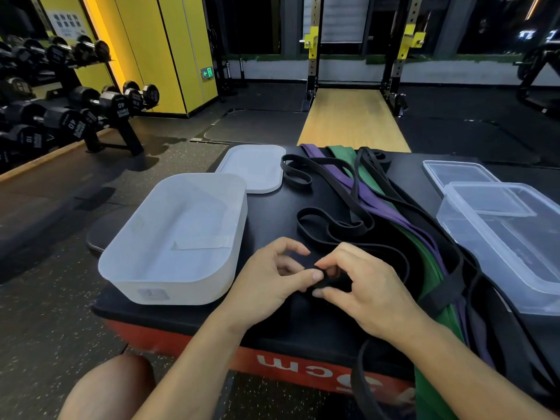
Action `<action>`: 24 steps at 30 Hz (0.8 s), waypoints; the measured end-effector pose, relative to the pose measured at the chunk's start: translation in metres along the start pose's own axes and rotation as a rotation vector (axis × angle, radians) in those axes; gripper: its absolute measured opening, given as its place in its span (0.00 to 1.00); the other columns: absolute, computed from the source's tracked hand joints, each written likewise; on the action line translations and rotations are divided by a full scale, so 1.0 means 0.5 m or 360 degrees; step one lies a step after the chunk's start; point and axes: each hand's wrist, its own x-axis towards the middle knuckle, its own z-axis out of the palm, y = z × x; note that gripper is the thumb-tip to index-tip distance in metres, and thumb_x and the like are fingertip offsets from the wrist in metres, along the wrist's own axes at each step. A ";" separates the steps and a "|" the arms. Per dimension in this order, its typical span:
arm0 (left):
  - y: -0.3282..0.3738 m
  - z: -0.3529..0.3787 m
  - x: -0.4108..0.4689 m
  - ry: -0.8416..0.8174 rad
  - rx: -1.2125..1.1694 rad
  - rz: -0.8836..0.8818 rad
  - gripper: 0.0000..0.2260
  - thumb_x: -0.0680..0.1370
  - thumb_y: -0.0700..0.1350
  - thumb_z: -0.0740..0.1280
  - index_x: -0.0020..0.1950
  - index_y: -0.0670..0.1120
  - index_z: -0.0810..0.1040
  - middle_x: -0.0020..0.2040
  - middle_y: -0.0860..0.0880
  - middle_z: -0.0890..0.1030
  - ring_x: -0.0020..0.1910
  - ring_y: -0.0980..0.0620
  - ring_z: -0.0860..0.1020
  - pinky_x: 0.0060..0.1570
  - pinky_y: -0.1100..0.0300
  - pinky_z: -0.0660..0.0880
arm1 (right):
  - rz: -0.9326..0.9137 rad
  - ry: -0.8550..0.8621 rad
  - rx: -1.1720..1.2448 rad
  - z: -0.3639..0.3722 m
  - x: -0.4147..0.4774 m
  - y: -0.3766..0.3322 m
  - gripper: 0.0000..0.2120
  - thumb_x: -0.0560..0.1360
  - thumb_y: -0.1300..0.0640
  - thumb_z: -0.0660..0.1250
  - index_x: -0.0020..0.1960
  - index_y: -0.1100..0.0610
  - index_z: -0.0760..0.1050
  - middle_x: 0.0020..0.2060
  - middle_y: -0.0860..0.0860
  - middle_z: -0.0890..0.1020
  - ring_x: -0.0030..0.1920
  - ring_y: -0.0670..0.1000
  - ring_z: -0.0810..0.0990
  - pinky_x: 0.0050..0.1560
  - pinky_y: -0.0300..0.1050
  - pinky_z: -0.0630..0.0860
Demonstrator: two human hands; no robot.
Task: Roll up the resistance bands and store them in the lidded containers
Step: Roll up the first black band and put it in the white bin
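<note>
Black resistance band [329, 281] end pinched by left hand [269, 286] and right hand [363, 287], fingers curled, forearms converging

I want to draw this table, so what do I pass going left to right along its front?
A white tub → left hand → right hand, both pinching the black resistance band → clear plastic container.
</note>
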 end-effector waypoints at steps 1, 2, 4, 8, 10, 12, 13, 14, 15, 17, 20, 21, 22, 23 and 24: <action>0.001 0.002 0.001 0.0031 0.0017 0.0000 0.12 0.75 0.50 0.78 0.55 0.54 0.79 0.41 0.48 0.87 0.44 0.50 0.85 0.54 0.56 0.78 | 0.0014 0.0014 -0.0029 0.000 0.000 -0.001 0.16 0.70 0.46 0.79 0.53 0.42 0.76 0.45 0.36 0.75 0.48 0.38 0.77 0.47 0.44 0.78; 0.000 0.004 0.002 0.0051 0.0043 0.0000 0.12 0.74 0.51 0.79 0.53 0.54 0.79 0.41 0.49 0.87 0.44 0.49 0.85 0.54 0.54 0.78 | 0.0019 0.0024 -0.0055 0.000 0.000 -0.003 0.15 0.69 0.45 0.79 0.52 0.42 0.76 0.44 0.37 0.76 0.47 0.39 0.77 0.47 0.43 0.78; -0.001 0.005 0.001 0.0072 0.0056 0.0005 0.12 0.74 0.51 0.80 0.51 0.52 0.80 0.40 0.49 0.86 0.43 0.49 0.85 0.52 0.56 0.78 | 0.0007 0.0034 -0.0089 0.001 0.000 -0.004 0.15 0.69 0.43 0.78 0.52 0.43 0.77 0.43 0.37 0.76 0.47 0.39 0.78 0.46 0.42 0.78; -0.007 0.005 0.001 0.0081 0.0055 0.0047 0.10 0.72 0.51 0.81 0.47 0.53 0.82 0.40 0.48 0.86 0.43 0.48 0.85 0.51 0.54 0.79 | -0.0035 0.0024 -0.0159 0.001 -0.001 -0.007 0.15 0.70 0.41 0.76 0.53 0.45 0.78 0.44 0.38 0.76 0.47 0.39 0.77 0.46 0.43 0.78; -0.009 0.003 0.004 0.0079 0.0049 0.0042 0.10 0.72 0.50 0.81 0.47 0.52 0.82 0.41 0.47 0.86 0.44 0.45 0.85 0.54 0.49 0.80 | -0.0064 0.0015 -0.0193 0.002 -0.001 -0.008 0.16 0.71 0.42 0.76 0.55 0.45 0.78 0.45 0.38 0.76 0.47 0.40 0.77 0.46 0.44 0.79; -0.008 0.002 0.005 0.0068 0.0029 0.0036 0.10 0.72 0.48 0.81 0.47 0.50 0.82 0.40 0.47 0.87 0.44 0.44 0.86 0.56 0.46 0.80 | -0.0089 -0.0050 -0.0186 0.003 0.000 -0.009 0.17 0.72 0.43 0.75 0.58 0.43 0.75 0.48 0.38 0.76 0.49 0.42 0.78 0.48 0.46 0.79; -0.006 0.001 0.004 0.0068 0.0020 0.0033 0.10 0.72 0.47 0.81 0.47 0.49 0.81 0.40 0.47 0.87 0.44 0.43 0.86 0.57 0.46 0.80 | -0.0101 -0.0099 -0.0170 0.002 0.001 -0.008 0.18 0.73 0.44 0.74 0.60 0.41 0.73 0.50 0.37 0.76 0.50 0.42 0.78 0.50 0.46 0.79; -0.007 0.000 0.003 0.0069 0.0019 0.0030 0.11 0.72 0.47 0.81 0.47 0.49 0.81 0.40 0.47 0.87 0.45 0.43 0.86 0.57 0.46 0.80 | -0.0118 -0.0143 -0.0149 0.000 0.002 -0.007 0.19 0.74 0.46 0.73 0.63 0.40 0.72 0.52 0.36 0.75 0.52 0.42 0.78 0.53 0.46 0.78; -0.007 -0.001 0.002 0.0066 0.0022 0.0028 0.11 0.72 0.47 0.81 0.47 0.50 0.81 0.41 0.47 0.87 0.45 0.43 0.86 0.57 0.46 0.80 | -0.0134 -0.0175 -0.0129 -0.003 0.002 -0.005 0.21 0.75 0.47 0.73 0.65 0.39 0.71 0.54 0.35 0.75 0.53 0.42 0.78 0.55 0.46 0.78; -0.009 -0.005 0.002 0.0052 0.0021 0.0042 0.11 0.72 0.47 0.82 0.47 0.49 0.82 0.41 0.47 0.87 0.46 0.43 0.86 0.57 0.46 0.81 | -0.0154 -0.0210 -0.0114 -0.008 0.002 -0.002 0.25 0.76 0.51 0.74 0.70 0.38 0.69 0.56 0.34 0.75 0.55 0.42 0.78 0.57 0.46 0.78; -0.008 -0.011 0.003 0.0012 -0.0008 0.0056 0.10 0.72 0.46 0.81 0.46 0.48 0.83 0.42 0.46 0.88 0.47 0.42 0.86 0.58 0.45 0.81 | -0.0164 -0.0195 -0.0094 -0.009 -0.001 0.002 0.28 0.76 0.53 0.74 0.73 0.41 0.71 0.56 0.35 0.76 0.56 0.42 0.79 0.57 0.46 0.79; -0.008 -0.012 0.003 0.0001 -0.0024 0.0054 0.09 0.72 0.45 0.81 0.46 0.48 0.83 0.42 0.46 0.88 0.47 0.42 0.86 0.58 0.46 0.81 | -0.0164 -0.0166 -0.0062 -0.009 -0.003 0.004 0.26 0.76 0.53 0.75 0.72 0.43 0.73 0.56 0.36 0.77 0.56 0.41 0.79 0.56 0.45 0.79; -0.009 -0.013 0.003 -0.0008 -0.0034 0.0050 0.08 0.72 0.46 0.81 0.46 0.49 0.83 0.42 0.47 0.88 0.47 0.43 0.86 0.57 0.48 0.81 | -0.0164 -0.0130 -0.0036 -0.009 -0.006 0.005 0.24 0.76 0.53 0.75 0.71 0.44 0.76 0.55 0.36 0.78 0.55 0.41 0.80 0.55 0.45 0.80; -0.008 -0.013 0.003 -0.0017 -0.0029 0.0048 0.08 0.72 0.46 0.81 0.45 0.52 0.83 0.41 0.48 0.87 0.46 0.43 0.86 0.56 0.50 0.80 | -0.0164 -0.0100 -0.0026 -0.009 -0.008 0.005 0.23 0.75 0.53 0.76 0.69 0.45 0.78 0.55 0.36 0.79 0.54 0.41 0.81 0.54 0.45 0.80; -0.009 -0.013 0.003 -0.0026 -0.0009 0.0050 0.08 0.72 0.47 0.81 0.44 0.54 0.83 0.41 0.48 0.87 0.46 0.44 0.86 0.55 0.51 0.80 | -0.0161 -0.0084 -0.0026 -0.009 -0.008 0.005 0.21 0.75 0.52 0.76 0.67 0.45 0.79 0.54 0.36 0.80 0.53 0.41 0.81 0.53 0.45 0.80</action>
